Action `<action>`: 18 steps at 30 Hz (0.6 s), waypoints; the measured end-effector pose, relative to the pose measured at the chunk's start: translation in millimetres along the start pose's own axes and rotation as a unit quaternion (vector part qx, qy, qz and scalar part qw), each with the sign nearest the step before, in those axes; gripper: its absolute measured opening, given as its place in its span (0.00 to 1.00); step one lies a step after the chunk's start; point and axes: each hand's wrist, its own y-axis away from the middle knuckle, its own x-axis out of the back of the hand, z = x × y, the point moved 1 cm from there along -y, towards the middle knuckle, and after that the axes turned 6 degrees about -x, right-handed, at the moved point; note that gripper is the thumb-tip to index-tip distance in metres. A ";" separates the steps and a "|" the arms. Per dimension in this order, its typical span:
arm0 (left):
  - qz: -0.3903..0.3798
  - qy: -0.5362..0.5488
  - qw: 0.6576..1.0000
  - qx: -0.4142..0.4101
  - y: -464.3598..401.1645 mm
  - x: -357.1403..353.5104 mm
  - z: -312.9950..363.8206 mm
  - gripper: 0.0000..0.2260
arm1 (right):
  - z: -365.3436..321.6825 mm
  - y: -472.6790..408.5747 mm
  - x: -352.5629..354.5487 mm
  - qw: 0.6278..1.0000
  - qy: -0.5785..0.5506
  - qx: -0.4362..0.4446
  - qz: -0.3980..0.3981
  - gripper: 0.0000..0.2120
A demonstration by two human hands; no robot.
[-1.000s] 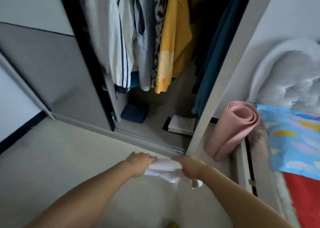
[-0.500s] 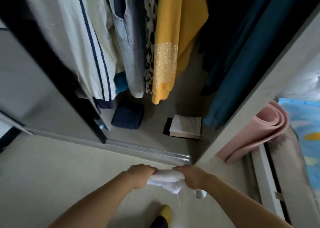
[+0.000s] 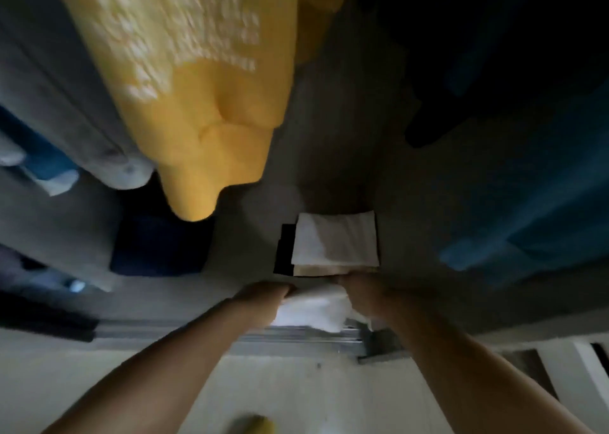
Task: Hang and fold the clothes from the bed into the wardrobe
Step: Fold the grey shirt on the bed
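White folded cloth (image 3: 311, 311) is pinched between both hands, left hand (image 3: 263, 297) and right hand (image 3: 365, 297), fingers curled tight round each end, just over the wardrobe's door track (image 3: 296, 339). Right in front of it sits a folded pile (image 3: 336, 242) on the wardrobe floor (image 3: 244, 245). Yellow top (image 3: 204, 97) hangs above left, teal clothes (image 3: 527, 209) on the right. Pretty blurry.
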 end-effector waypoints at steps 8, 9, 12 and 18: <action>0.203 -0.170 0.964 -0.001 -194.5 47.8 -26.6 0.30 | 81.3 -135.5 44.2 0.962 0.078 -0.090 0.245 0.29; 0.231 -0.183 0.956 -0.005 -212.6 46.3 -30.3 0.31 | 89.0 -147.2 40.0 0.952 0.081 -0.093 0.280 0.30; 0.264 -0.205 0.943 -0.018 -255.4 15.4 -46.5 0.34 | 106.5 -181.4 5.9 0.924 0.125 -0.065 0.356 0.33; 0.200 -0.183 0.962 0.020 -322.9 -119.6 -73.8 0.29 | 129.9 -230.3 -110.6 0.971 0.110 -0.140 0.158 0.34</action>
